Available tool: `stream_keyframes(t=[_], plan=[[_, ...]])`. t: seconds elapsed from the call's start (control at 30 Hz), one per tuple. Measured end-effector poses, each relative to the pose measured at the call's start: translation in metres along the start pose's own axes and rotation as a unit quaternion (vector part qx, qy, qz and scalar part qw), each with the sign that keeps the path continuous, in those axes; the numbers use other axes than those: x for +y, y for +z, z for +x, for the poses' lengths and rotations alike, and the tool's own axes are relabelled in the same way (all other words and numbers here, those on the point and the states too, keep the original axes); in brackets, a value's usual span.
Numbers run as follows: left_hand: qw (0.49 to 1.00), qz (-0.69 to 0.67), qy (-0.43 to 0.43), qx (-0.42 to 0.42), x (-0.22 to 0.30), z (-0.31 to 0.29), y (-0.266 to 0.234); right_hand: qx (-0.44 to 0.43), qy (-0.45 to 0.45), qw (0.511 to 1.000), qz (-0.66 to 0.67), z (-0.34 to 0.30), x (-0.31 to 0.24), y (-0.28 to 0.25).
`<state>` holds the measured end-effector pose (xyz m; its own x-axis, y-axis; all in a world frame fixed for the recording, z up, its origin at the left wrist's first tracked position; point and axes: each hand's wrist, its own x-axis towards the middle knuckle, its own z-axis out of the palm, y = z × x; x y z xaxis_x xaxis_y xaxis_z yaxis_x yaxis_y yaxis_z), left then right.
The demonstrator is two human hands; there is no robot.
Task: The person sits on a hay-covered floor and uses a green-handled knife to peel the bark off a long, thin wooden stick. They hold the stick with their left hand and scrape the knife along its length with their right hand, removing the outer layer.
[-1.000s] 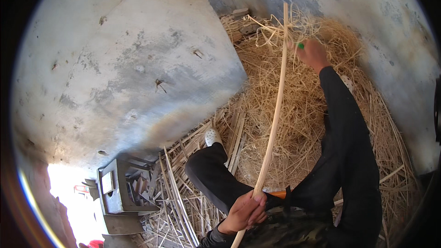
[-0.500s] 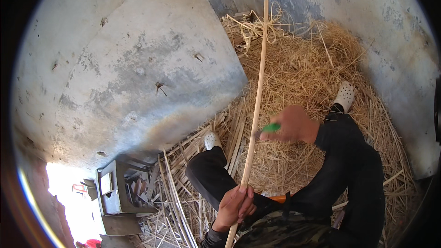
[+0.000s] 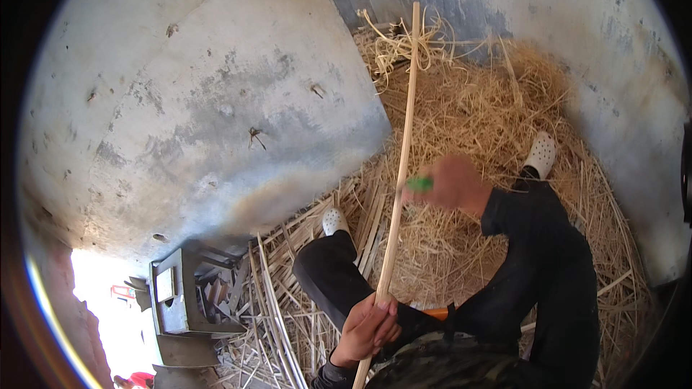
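Observation:
A long, pale wooden stick [image 3: 405,148] slants from my lap up toward the far wall. Near its lower end my left hand [image 3: 367,330] is closed round it, thumb along the top. My right hand [image 3: 455,184], smeared by motion, is closed on a small green-handled tool [image 3: 419,184] beside the stick's middle. The tool's working end lies at the stick's right edge; blur hides whether it touches.
Thin shavings and straw [image 3: 461,115] lie heaped between my legs, with curled strips [image 3: 393,47] beyond. Split strips [image 3: 270,317] cover the floor at left. A grey metal cabinet-like box [image 3: 176,292] stands lower left. Bare walls [image 3: 180,101] rise left and right.
My right hand and the green-handled tool have moved slightly up and left along the stick. My left hand keeps its hold, almost unmoved.

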<state>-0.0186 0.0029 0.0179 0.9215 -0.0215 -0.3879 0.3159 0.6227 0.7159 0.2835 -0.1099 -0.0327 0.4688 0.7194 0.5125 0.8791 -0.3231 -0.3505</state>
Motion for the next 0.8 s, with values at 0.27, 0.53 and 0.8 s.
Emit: stream_keyframes(t=[0.27, 0.53, 0.8], plan=[[0.999, 0.043, -0.027, -0.015, 0.001, 0.004, 0.006, 0.03, 0.2, 0.979, -0.009, 0.042, 0.085, -0.016], [1.0, 0.002, -0.015, -0.016, -0.004, 0.006, -0.002, -0.098, 0.092, 0.99, 0.039, 0.001, 0.026, -0.005], [0.994, 0.094, -0.043, -0.032, -0.004, -0.002, 0.004, 0.008, 0.232, 0.973, 0.015, 0.014, 0.083, -0.016]])
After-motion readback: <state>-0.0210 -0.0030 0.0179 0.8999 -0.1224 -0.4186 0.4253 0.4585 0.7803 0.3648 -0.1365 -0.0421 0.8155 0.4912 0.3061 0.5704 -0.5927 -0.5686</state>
